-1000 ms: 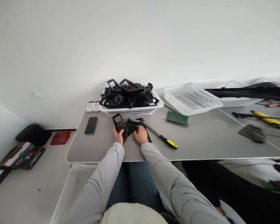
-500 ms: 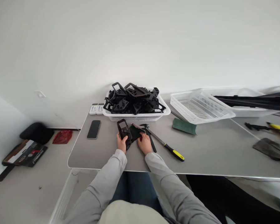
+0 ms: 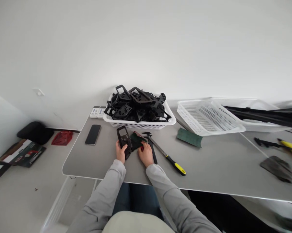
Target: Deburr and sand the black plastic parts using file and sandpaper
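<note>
My left hand (image 3: 121,152) is closed on the lower left edge of a black plastic frame (image 3: 124,139), which has a window-like opening at its top. Just right of it, my right hand (image 3: 146,153) has its fingers closed at the edge of a dark green sheet (image 3: 137,141). Something small and red shows at those fingertips. A black caliper (image 3: 153,149) lies beside my right hand. To its right is a file (image 3: 176,165) with a black and yellow handle.
A white basket (image 3: 140,125) heaped with black plastic parts stands behind my hands. The phone (image 3: 92,134) lies left. To the right are a green sheet (image 3: 189,137), an overlapping white basket (image 3: 209,117), a grey cloth (image 3: 277,168) and a yellow-handled tool (image 3: 290,148).
The whole view has shifted slightly, with the table items lying further left. Both hands keep their places at the black frame and the green sheet; the frame looks a little more upright.
</note>
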Available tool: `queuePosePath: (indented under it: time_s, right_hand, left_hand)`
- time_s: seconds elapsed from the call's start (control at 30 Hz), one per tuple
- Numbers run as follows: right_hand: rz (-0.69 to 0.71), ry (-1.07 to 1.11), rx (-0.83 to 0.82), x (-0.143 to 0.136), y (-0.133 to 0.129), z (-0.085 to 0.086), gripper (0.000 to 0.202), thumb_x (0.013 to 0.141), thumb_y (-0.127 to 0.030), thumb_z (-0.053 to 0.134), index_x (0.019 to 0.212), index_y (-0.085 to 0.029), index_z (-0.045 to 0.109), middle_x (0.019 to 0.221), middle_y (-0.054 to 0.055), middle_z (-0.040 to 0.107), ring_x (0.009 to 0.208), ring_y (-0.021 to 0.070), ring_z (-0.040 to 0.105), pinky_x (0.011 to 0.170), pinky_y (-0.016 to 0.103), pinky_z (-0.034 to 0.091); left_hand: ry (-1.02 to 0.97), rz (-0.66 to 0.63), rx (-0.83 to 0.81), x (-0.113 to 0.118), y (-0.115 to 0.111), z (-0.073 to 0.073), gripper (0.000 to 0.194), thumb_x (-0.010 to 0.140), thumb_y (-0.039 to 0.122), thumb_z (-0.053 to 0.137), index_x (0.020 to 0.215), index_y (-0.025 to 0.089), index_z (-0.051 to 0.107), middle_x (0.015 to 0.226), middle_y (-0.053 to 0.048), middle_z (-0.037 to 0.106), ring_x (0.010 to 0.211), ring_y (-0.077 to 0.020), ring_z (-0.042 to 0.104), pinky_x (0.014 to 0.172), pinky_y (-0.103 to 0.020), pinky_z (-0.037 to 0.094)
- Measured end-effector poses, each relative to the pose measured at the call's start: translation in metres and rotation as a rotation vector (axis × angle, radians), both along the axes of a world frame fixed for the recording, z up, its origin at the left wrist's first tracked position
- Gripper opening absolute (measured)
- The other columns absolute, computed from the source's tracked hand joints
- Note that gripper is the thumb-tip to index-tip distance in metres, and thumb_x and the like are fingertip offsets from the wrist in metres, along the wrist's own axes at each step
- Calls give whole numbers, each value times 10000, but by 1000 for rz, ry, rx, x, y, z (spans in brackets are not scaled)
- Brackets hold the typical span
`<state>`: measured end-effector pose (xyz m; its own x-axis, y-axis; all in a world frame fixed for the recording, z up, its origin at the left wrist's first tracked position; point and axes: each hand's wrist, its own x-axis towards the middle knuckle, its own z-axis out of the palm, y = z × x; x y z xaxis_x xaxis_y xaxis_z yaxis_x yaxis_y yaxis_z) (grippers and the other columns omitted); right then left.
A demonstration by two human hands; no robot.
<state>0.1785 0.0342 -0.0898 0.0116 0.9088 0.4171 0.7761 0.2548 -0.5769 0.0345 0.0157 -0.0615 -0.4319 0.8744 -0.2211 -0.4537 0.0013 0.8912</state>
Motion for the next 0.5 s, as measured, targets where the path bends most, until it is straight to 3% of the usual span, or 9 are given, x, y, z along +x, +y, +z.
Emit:
queuePosePath:
  time_s: [0.3,0.5]
  right_hand:
    - [-23,-152,-10,-8,-12,21,389,742,-184,493,1117,-143,591,1197,149,570,1032,294,489,847,414,372]
    - [234,-254,44,-17,-17,27,399,781,-139,481,1157,-201,598,1189,109,614,1102,267,468,939,444,267]
  left_hand:
    - [-4,30,20,-3,5,-5,496,586,226,708,1030,217,489,884,-22,680,818,-176,652,829,-341,481]
    - [-48,31,16,-5,6,0,477,595,195,676,1031,213,484,852,-15,679,790,-173,656,816,-340,486]
